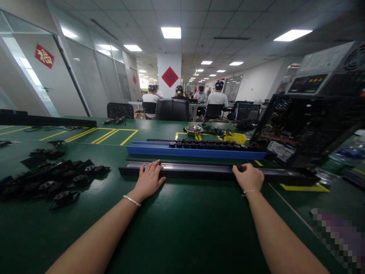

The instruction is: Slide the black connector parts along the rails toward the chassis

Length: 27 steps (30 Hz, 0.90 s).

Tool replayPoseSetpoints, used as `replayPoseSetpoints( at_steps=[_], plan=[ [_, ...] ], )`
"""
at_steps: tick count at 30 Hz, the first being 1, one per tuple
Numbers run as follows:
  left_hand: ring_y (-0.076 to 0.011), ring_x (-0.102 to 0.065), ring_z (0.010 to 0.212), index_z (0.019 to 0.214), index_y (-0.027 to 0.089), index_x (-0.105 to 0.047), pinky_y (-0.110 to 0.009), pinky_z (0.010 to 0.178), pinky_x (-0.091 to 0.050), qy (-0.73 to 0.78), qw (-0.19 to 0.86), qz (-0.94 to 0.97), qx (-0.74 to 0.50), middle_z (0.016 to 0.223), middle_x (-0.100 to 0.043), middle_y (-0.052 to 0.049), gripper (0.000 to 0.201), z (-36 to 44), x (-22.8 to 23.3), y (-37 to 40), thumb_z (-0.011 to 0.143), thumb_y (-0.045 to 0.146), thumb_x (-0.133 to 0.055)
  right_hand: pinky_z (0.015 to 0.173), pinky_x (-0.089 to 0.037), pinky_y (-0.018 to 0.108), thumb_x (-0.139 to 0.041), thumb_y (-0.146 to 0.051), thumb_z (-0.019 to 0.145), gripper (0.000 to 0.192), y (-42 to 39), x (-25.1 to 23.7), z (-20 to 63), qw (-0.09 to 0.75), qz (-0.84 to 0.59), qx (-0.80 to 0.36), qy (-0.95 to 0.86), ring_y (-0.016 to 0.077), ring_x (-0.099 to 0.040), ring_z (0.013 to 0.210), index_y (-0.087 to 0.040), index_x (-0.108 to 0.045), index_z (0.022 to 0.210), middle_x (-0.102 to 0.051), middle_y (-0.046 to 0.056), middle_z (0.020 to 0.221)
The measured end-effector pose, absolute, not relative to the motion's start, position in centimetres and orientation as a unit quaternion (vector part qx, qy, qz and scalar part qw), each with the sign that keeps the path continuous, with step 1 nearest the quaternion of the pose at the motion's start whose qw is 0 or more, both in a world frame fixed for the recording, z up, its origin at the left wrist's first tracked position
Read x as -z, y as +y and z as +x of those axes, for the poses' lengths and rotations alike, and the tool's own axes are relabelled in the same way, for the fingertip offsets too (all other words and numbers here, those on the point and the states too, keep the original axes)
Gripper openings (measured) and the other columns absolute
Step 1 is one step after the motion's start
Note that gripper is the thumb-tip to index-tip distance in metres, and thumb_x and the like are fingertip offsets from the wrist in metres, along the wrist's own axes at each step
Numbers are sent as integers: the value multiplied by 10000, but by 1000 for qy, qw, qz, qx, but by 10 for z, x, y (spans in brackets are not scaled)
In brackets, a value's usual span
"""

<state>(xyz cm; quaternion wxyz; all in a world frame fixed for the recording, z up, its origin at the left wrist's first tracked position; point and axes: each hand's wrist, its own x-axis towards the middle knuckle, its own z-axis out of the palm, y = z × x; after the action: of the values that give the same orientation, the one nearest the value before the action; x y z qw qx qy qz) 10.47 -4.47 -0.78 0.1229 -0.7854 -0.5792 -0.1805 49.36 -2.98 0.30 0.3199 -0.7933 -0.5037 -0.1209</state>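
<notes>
A long black channel (196, 170) with a shiny inside lies crosswise on the green table in front of me. My left hand (148, 179) rests over its left part, fingers stretched across the rim and thumb apart. Towards its right part, my right hand (251, 178) has thumb and forefinger closed around a small black part (242, 168), mostly hidden by the fingers. Just behind lies a blue channel (194, 152), with a row of small black components (211, 144) along its middle and right.
A heap of black components (54, 182) lies at left. An open computer case (302, 125) and plastic bottles (336, 161) stand at right. Behind the channels are a metal bowl (194, 129), cables (212, 129) and a yellow tray (235, 137). People sit at far tables.
</notes>
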Motion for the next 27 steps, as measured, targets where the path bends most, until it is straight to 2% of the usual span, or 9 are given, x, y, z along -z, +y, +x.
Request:
replayPoseSetpoints(
  at_steps=[27],
  plan=[
    [-280, -367, 1267, 1165, 236, -526, -526, 1053, -189, -580, 120, -785, 183, 1397, -417, -96, 388, 106, 6, -46, 815, 397, -472, 838, -325, 406, -446, -587, 715, 391, -32, -8, 470, 316, -757, 101, -562, 260, -522, 822, -206, -530, 734, -600, 77, 766]
  ],
)
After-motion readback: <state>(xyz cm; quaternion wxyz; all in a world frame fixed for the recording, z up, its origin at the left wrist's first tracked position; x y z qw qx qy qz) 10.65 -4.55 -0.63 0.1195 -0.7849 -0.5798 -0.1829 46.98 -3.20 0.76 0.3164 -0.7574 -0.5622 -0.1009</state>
